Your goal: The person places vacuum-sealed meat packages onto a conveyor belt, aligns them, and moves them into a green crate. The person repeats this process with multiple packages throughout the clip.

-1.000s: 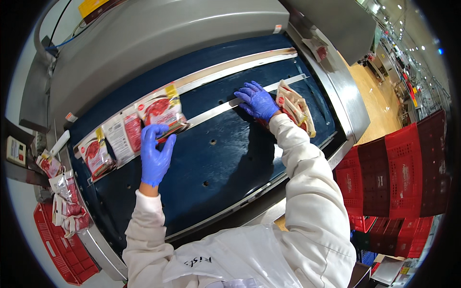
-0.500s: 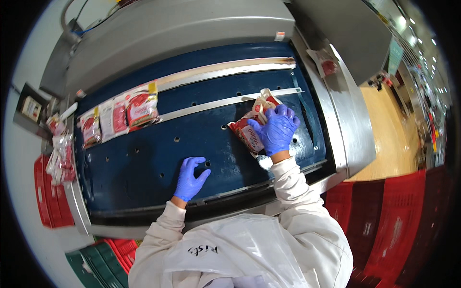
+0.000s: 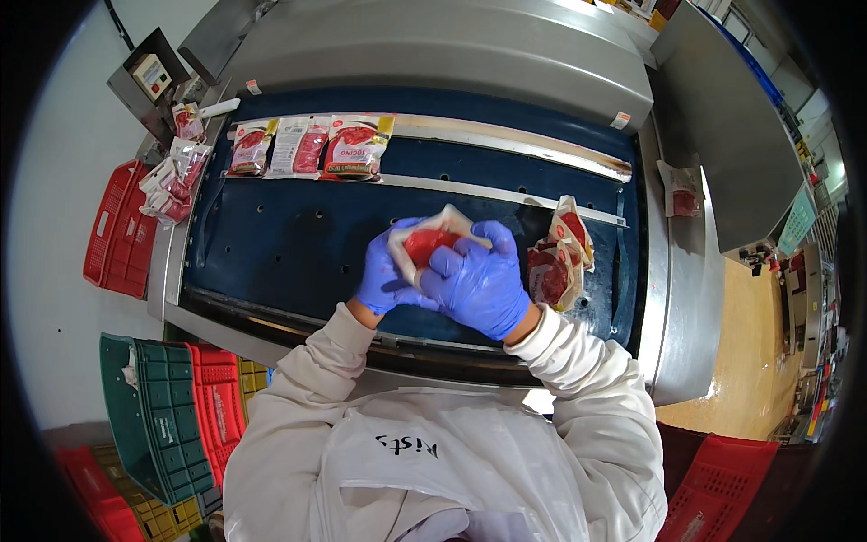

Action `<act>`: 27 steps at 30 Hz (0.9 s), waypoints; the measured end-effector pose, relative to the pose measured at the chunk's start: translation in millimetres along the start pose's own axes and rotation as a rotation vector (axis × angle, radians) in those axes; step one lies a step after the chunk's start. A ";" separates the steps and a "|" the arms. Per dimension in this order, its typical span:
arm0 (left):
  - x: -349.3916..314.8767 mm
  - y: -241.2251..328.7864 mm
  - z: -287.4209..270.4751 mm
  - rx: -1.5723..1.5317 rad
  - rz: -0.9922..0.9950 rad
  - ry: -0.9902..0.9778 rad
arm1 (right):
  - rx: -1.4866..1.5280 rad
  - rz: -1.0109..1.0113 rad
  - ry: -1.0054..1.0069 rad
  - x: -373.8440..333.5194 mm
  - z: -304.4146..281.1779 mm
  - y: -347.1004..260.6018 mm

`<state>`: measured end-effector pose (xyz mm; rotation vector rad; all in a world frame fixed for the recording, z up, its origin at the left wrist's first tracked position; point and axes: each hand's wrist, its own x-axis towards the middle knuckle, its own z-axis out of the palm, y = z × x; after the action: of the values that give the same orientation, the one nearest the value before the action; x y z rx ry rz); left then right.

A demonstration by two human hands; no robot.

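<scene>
Head view, our only one. We take the dark blue, flat machine bed (image 3: 289, 235) as landmark. Above its near-middle part we hold a cream-and-red, soft plastic packet (image 3: 426, 240), tilted, with a pale edge uppermost. Our purple-gloved left hand (image 3: 384, 271) is closed around the packet's left side; our purple-gloved right hand (image 3: 479, 280) is clamped over its right and lower part, fingers bent in. Whether the mouth is fully open we cannot tell.

On the bed's far left part lie three flat, red-and-white plastic packets (image 3: 298, 144) side by side, lower edges near a thin, straight silver strip (image 3: 506, 193). On its right part sit crumpled, cream-and-red plastic packets (image 3: 553, 271), apart from that row. Off the bed's right edge, on steel, rests a clear-and-cream packet (image 3: 682, 191); a heap of white-and-red packets (image 3: 172, 185) hangs over the left edge.

Risks, as we judge them: squeezing too hard with the right hand could push the red contents toward the pale edge and wet it. Slick gloves on soft film could let the packet slip onto the bed. A fold left by our bent fingers could keep its edge from lying flat. A wide sweep to the right could knock the crumpled packets, which look slumped and unsteady.
</scene>
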<state>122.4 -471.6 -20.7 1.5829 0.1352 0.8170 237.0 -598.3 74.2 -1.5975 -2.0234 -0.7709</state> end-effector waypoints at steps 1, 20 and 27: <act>-4.6 -1.7 -13.3 0.136 0.076 -0.021 | 0.018 0.019 0.011 -2.5 3.8 -7.0; 39.3 -41.0 -107.6 0.150 -0.394 -0.079 | 1.061 1.131 0.205 -48.6 137.0 34.5; 30.8 -46.5 -112.3 -0.057 -0.562 -0.216 | 0.907 1.236 0.204 -61.0 138.9 5.5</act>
<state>98.6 -353.2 -54.5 1.4638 0.3772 0.2097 255.8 -548.6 -68.0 -1.6231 -0.6789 0.3954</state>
